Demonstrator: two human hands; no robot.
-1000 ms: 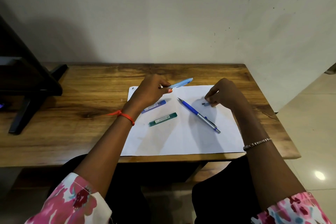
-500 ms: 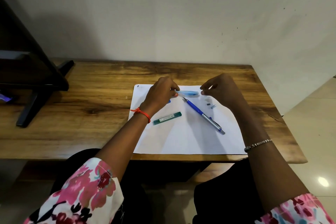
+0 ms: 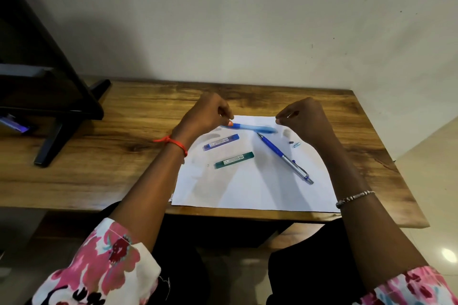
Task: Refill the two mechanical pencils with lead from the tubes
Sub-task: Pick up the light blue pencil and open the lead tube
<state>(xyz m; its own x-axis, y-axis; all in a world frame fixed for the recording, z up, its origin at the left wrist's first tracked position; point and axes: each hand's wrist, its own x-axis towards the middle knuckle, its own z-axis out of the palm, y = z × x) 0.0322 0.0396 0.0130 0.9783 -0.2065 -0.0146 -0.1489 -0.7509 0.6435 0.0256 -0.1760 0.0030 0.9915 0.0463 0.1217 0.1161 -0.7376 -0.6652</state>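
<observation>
Take the white sheet of paper [image 3: 247,188] as your map. Nearest you on it, the dark blue pencil [image 3: 285,157] lies on a diagonal, its clip end toward the sheet's near right and its tip pointing up toward the far middle. Left of that pencil lie the green lead tube [image 3: 234,160] and, just beyond it, the purple lead tube [image 3: 220,142], both untouched and roughly parallel. Right of the pencil's tip sit two small loose parts [image 3: 294,143], likely a cap and eraser. At the sheet's far edge your left hand [image 3: 205,116] pinches one end of the light blue pencil [image 3: 250,127], whose long axis runs left to right, its free end pointing toward your right hand [image 3: 304,119]. That hand is curled, fingertips pinched narrow just past the free end; I cannot tell whether it holds anything
</observation>
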